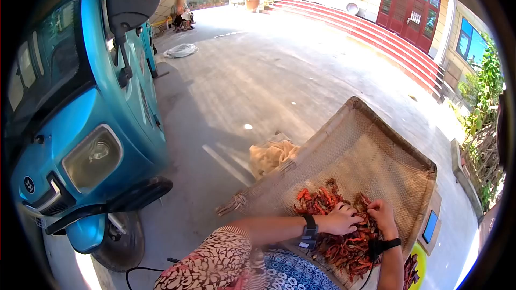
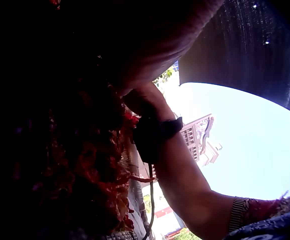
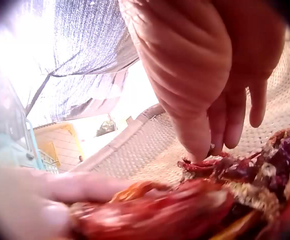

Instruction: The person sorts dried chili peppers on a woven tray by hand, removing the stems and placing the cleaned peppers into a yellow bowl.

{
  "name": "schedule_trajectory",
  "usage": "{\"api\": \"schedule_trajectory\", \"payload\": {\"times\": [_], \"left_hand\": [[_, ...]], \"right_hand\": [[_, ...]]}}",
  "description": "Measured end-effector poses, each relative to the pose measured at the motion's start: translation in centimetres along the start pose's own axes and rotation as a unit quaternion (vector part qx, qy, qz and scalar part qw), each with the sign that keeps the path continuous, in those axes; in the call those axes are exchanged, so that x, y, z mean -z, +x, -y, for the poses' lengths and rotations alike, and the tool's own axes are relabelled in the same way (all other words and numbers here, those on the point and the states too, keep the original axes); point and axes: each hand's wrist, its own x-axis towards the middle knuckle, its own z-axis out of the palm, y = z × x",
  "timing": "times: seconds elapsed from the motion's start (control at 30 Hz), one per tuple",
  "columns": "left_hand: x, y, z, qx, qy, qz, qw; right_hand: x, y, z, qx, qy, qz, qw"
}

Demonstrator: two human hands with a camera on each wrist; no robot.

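Observation:
A heap of dried red chili peppers [image 1: 352, 252] lies in a large woven basket tray [image 1: 395, 169] close in front of the person. The left hand [image 1: 341, 219] rests on top of the heap; its fingers [image 3: 85, 186] stretch along the peppers in the right wrist view. Beside it, the right hand [image 1: 382, 215] reaches down to the heap's far right side. Its thumb and fingertips [image 3: 197, 150] pinch a shrivelled dark red chili pepper [image 3: 210, 162] in the right wrist view. The left wrist view is mostly dark, with peppers [image 2: 100, 185] dimly lit below the palm.
A yellow bowl [image 1: 419, 266] with more peppers stands at the tray's right, near a phone [image 1: 430, 225]. Tan mesh cloth [image 1: 271, 156] lies left of the tray. A blue vehicle [image 1: 102, 113] fills the left side. Farther off are a seated person [image 1: 181, 15] and red steps [image 1: 371, 35].

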Motion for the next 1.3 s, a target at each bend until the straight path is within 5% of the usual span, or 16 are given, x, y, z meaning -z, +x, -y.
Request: {"api": "schedule_trajectory", "payload": {"times": [0.1, 0.2, 0.33, 0.43, 0.5, 0.6, 0.63, 0.7, 0.73, 0.9, 1.0, 1.1, 1.13, 1.23, 1.3], "left_hand": [[-0.8, 0.2, -0.1, -0.002, -0.057, -0.114, 0.992], [3.6, -0.6, -3.3, 0.042, -0.155, -0.144, 0.976], [2.4, 0.1, -2.3, -0.005, -0.057, -0.252, 0.966], [3.6, -0.5, -2.7, -0.023, -0.138, -0.176, 0.974], [2.6, -0.1, -2.3, -0.101, -0.157, -0.202, 0.961], [3.5, -0.6, -2.1, -0.156, -0.191, -0.125, 0.961], [5.2, -1.4, -3.1, -0.088, -0.218, -0.07, 0.97], [5.9, -1.7, -3.1, -0.039, -0.256, -0.107, 0.96], [4.9, -1.3, -1.7, -0.057, -0.241, -0.172, 0.954], [4.9, -2.1, -1.0, 0.056, -0.326, -0.112, 0.937], [5.4, -2.4, -2.3, 0.039, -0.233, -0.052, 0.97], [5.7, -2.4, -4.5, -0.048, -0.096, -0.033, 0.994], [4.9, -2.1, -4.4, -0.064, -0.079, -0.031, 0.994], [3.0, -1.1, -3.8, -0.125, 0.023, -0.038, 0.991], [3.0, -1.1, -4.4, -0.084, -0.017, -0.067, 0.994]], "right_hand": [[0.1, -2.6, 3.5, 0.038, 0.064, -0.048, 0.996], [0.2, -5.3, 6.6, 0.052, 0.113, -0.058, 0.991], [-0.7, -7.2, 7.5, 0.046, 0.229, -0.106, 0.966], [0.0, -9.1, 9.0, -0.035, 0.368, -0.084, 0.925], [-0.5, -9.6, 8.3, -0.038, 0.429, -0.078, 0.899], [-0.7, -10.9, 7.8, -0.061, 0.475, -0.066, 0.875], [-1.0, -11.3, 6.9, -0.055, 0.48, -0.071, 0.873], [-0.7, -12.4, 6.4, -0.069, 0.469, -0.127, 0.871], [-0.3, -12.8, 5.5, -0.089, 0.482, -0.176, 0.854], [3.1, -16.0, 0.6, -0.074, 0.61, -0.371, 0.696], [4.6, -18.3, -3.1, -0.021, 0.745, -0.44, 0.501], [4.3, -20.0, -3.8, -0.018, 0.775, -0.421, 0.47], [3.5, -19.8, -3.2, -0.006, 0.765, -0.411, 0.495], [1.8, -18.9, 1.1, -0.083, 0.628, -0.353, 0.688], [1.1, -18.2, 2.9, -0.116, 0.525, -0.263, 0.801]]}}
